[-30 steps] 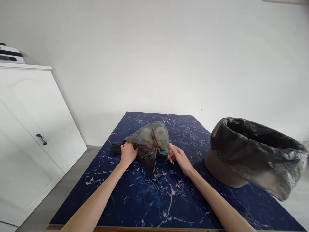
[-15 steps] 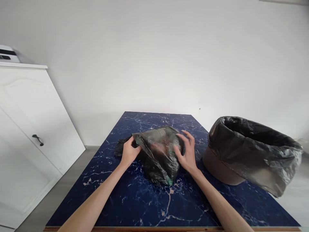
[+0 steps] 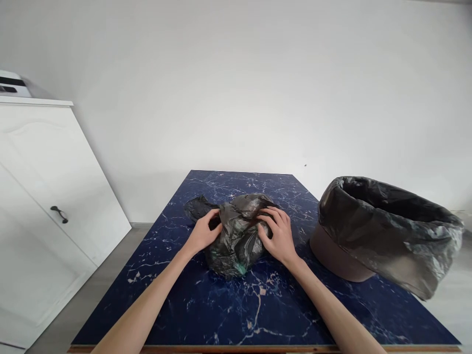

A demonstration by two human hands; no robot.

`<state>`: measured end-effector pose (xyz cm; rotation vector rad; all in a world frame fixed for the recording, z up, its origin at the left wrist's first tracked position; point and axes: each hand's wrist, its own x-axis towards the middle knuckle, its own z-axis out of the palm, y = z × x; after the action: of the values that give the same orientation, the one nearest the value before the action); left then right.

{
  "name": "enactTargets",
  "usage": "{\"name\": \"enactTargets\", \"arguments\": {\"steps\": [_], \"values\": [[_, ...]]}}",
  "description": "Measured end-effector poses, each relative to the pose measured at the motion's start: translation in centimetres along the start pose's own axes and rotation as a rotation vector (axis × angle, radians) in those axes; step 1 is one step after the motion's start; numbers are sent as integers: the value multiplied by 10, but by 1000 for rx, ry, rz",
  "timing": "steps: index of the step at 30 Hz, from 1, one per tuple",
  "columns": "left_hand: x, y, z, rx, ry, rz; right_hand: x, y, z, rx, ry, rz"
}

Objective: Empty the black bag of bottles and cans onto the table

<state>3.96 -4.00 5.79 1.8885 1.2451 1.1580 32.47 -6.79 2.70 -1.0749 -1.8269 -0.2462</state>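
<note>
A crumpled black garbage bag (image 3: 238,241) lies bunched on the table, with a greenish patch showing through near its front. My left hand (image 3: 204,230) pinches the bag's upper left side between thumb and fingers. On the opposite side, my right hand (image 3: 278,233) has its fingers curled over the bag and its thumb against it. A loose, gathered end of the bag trails out behind my left hand. The bag's contents are hidden.
A brown bin (image 3: 339,258) lined with another black bag stands on the table's right side, the liner hanging over its rim. The blue marbled table (image 3: 221,314) reaches the white wall. To the left is a white cabinet (image 3: 33,196) with a white device (image 3: 14,83) on top.
The spread-out bag has been gathered into a smaller bunch and shifted slightly left. My right hand has moved inward, its raised fingers now down on the bag; my left hand moved slightly right.
</note>
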Motion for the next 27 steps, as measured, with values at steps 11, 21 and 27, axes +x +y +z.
{"name": "enactTargets", "arguments": {"steps": [11,21,27], "values": [[-12,7,11,339,-54,259,-6,33,9,112,184,503],[-16,-7,19,357,-246,200,-11,55,22,358,141,805],[-10,-14,18,263,-235,101,-12,55,18,440,116,831]]}}
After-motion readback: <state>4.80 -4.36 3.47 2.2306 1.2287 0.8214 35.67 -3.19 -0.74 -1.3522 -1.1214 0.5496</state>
